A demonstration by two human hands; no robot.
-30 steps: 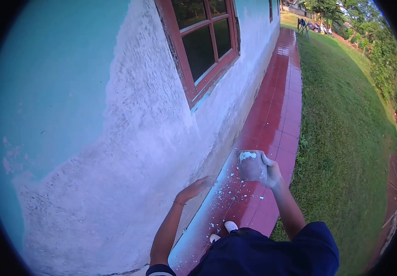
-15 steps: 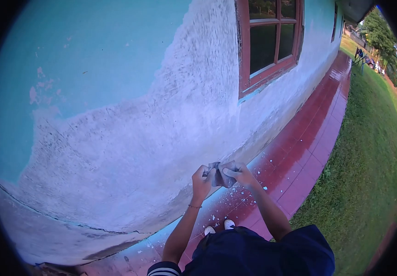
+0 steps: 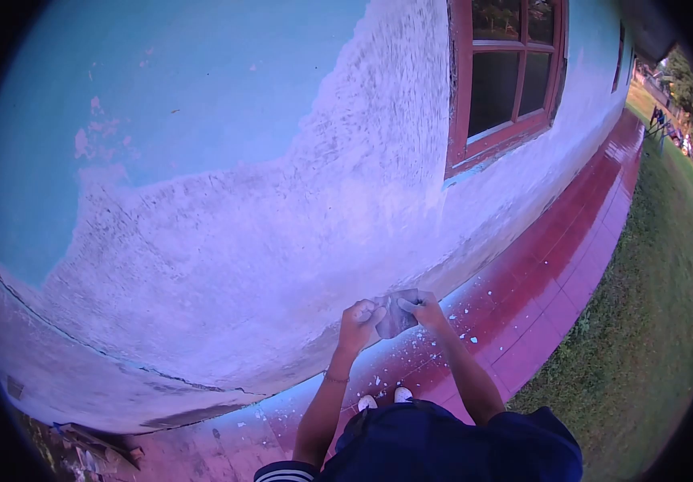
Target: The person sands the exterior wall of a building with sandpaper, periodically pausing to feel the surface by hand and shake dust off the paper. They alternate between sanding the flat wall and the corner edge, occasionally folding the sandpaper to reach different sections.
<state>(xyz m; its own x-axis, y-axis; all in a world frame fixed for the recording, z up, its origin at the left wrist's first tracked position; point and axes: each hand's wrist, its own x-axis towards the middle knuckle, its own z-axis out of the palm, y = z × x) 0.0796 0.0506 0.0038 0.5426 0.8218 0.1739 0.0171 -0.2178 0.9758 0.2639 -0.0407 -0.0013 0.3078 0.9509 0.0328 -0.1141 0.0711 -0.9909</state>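
Note:
Both hands are in front of my body, holding a creased grey sheet of sandpaper (image 3: 396, 320) between them. My left hand (image 3: 358, 322) is closed on its left end, thumb on top. The right edge is pinched between the thumb and fingers of my right hand (image 3: 427, 310). Right behind the sheet is the foot of the wall (image 3: 226, 241), where a wide patch of turquoise paint is gone and pale, rough plaster shows. The hands look apart from the wall.
A red-framed window (image 3: 515, 72) is set in the wall at the upper right. Paint flakes (image 3: 473, 340) litter the red tiled walkway (image 3: 535, 277) around my white shoes (image 3: 403, 394). Grass (image 3: 627, 345) borders the walkway. Some debris (image 3: 93, 454) lies at the lower left.
The sheet has gone from bunched up to flatter and more spread between my hands. My view has turned slightly left, so the window and walkway sit further right.

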